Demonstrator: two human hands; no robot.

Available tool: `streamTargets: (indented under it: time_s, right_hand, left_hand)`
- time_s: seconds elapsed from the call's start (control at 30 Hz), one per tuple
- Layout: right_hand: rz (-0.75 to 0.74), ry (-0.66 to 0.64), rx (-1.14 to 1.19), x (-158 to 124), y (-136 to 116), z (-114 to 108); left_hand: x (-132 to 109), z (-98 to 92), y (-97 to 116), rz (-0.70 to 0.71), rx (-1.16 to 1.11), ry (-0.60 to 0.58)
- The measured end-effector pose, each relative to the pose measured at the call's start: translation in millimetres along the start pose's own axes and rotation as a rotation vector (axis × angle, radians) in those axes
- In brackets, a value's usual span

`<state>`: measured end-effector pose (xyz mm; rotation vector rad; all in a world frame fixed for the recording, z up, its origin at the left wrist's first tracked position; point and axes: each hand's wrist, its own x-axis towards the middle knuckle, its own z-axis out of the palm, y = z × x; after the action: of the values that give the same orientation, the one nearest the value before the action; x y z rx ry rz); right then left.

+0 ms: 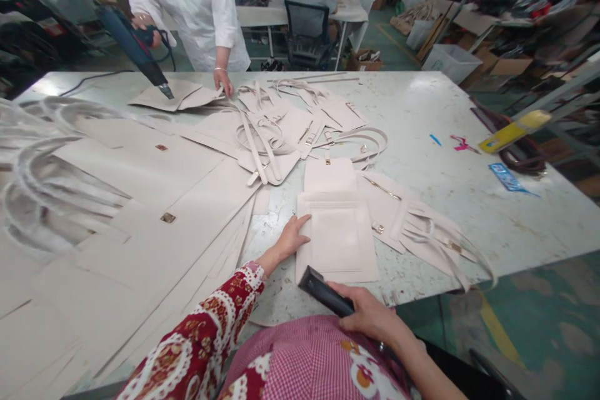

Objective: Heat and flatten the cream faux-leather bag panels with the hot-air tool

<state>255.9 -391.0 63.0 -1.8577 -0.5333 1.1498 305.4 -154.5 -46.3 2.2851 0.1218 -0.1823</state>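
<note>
My left hand (pixel 293 236) rests with its fingers apart on the left edge of a flat beige panel (pixel 335 240), which has a stitched rectangular pocket. A beige flap (pixel 330 176) with a small gold clasp lies at the panel's top. My right hand (pixel 368 309) is wrapped round a black handheld tool (pixel 323 292), whose wide end is over the panel's lower left corner. To the right of the panel are more beige pieces (pixel 382 200) with a gold zip, buckles and straps.
Large beige sheets (pixel 140 219) and looped straps (pixel 42 181) cover the left of the table (pixel 407 100). Across it, a person (pixel 187 6) holds a heat gun (pixel 134 47) over beige pieces. At right lie a yellow tube (pixel 515 131), pink scissors (pixel 462 143) and a blue packet (pixel 506 177).
</note>
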Motion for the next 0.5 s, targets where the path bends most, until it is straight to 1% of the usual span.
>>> streamTargets:
  time_s: [0.07, 0.2, 0.27, 0.33, 0.4, 0.47, 0.5]
  right_hand:
    - [0.009, 0.011, 0.015, 2, 1, 1]
    - [-0.001, 0.078, 0.028, 19, -6, 13]
    - [-0.004, 0.115, 0.038, 15, -6, 13]
    - [0.011, 0.162, 0.076, -2, 3, 8]
    - [0.073, 0.24, 0.184, -28, 19, 0]
    - [0.162, 0.363, 0.321, -53, 40, -7]
    - [0.184, 0.438, 0.365, -62, 50, -10]
  left_hand:
    - [1, 0.4, -1, 0.004, 0.0, 0.003]
    - [3, 0.5, -2, 0.019, 0.004, 0.002]
    - [5, 0.1, -3, 0.026, 0.006, 0.002]
    - [6, 0.0, -4, 0.025, 0.014, 0.005]
    - [6, 0.8, -5, 0.02, 0.024, 0.01]
    - [4, 3.0, -3, 0.018, 0.027, 0.011]
    - [3, 4.5, -2, 0.016, 0.022, 0.01]
